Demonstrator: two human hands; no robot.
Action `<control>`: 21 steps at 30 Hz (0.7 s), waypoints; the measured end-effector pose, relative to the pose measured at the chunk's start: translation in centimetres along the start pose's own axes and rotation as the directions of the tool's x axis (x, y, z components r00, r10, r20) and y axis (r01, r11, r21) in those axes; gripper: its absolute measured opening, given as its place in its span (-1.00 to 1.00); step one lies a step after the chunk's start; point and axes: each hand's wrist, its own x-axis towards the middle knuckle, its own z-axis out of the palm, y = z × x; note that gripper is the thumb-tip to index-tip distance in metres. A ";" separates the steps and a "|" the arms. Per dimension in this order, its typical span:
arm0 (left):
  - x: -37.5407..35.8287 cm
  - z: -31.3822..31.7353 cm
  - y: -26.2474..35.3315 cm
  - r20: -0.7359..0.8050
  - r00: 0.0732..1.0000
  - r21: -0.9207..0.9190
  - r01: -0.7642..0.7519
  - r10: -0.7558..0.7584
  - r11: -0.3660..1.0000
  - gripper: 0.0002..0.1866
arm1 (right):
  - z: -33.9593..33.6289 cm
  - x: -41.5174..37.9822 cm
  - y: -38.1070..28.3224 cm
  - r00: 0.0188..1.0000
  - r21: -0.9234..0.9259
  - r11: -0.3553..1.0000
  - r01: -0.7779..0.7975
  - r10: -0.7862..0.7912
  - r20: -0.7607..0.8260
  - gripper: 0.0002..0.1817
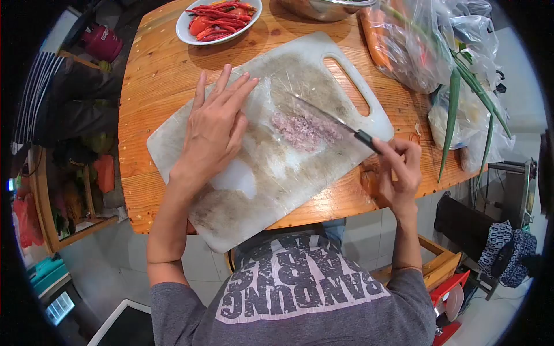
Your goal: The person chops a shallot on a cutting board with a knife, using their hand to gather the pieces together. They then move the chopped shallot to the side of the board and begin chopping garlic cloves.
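**Orange-brown wooden table (pixel 153 86): a fine chop well along on the board**

The table fills the middle of the room, and you sit at its near edge. In front of you, set slantwise, is a pale, grey-stained plastic cutting board (pixel 274 187), its handle slot at the far right. The finely chopped, pinkish-purple pieces (pixel 303 130), probably shallot or onion, lie in a loose heap right of the board's middle.

Your right hand (pixel 398 167) grasps the black-handled knife with a thin steel blade (pixel 336 122), index finger stretched along the handle. The blade slants over the heap, tip toward the far left. Your left hand (pixel 214 124) is palm down over the left part of the board, fingers straight, slightly spread and holding nothing; whether it presses on the plastic, you cannot tell from here.

Judging by the small pieces, you are in the last passes of mincing. The next move seems to call for gathering the scattered edges with the blade, or another short rocking cut, left fingers well clear of the edge.

Beyond the board at far left stands a round white bowl (pixel 183 32) of glossy red chillies (pixel 225 23), apart from the knife work.
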 end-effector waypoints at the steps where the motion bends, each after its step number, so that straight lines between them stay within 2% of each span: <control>1: -0.1 0.0 0.0 -0.007 1.000 0.003 -0.005 0.005 1.000 -0.36 | -0.3 -0.1 0.3 0.999 0.001 1.000 -0.025 0.025 -0.030 -0.41; 2: -0.1 0.1 0.0 -0.016 1.000 0.006 -0.010 0.011 1.000 -0.38 | -0.2 -0.3 0.9 0.996 -0.011 0.997 -0.073 0.072 -0.055 -0.45; 9: -0.4 0.1 -0.1 0.012 1.000 -0.024 -0.007 0.007 1.000 -0.39 | 0.6 0.3 1.0 0.994 -0.066 0.992 -0.104 0.103 -0.019 -0.45; 12: -0.6 0.0 -0.2 0.005 1.000 -0.018 -0.013 0.013 1.000 -0.40 | 0.2 0.3 0.6 0.998 -0.045 0.999 -0.010 0.013 0.056 -0.44; 15: -0.9 -0.2 -0.5 0.019 1.000 -0.013 -0.022 0.022 1.000 -0.41 | -0.2 0.0 0.4 0.997 0.061 0.995 -0.073 0.073 0.005 -0.48; 16: -1.0 -0.3 -0.6 0.027 1.000 -0.023 -0.014 0.015 1.000 -0.40 | -0.5 0.4 0.0 0.988 0.137 0.979 -0.151 0.152 0.007 -0.56; 19: -1.1 -0.4 -0.9 0.029 1.000 -0.039 -0.004 0.005 0.999 -0.39 | -2.0 1.0 2.1 0.982 0.255 0.952 -0.168 0.137 0.133 -0.64; 21: -1.1 -0.4 -1.4 0.010 1.000 -0.031 -0.010 0.010 0.999 -0.40 | -2.8 1.8 3.4 0.959 0.219 0.958 -0.183 0.126 0.252 -0.69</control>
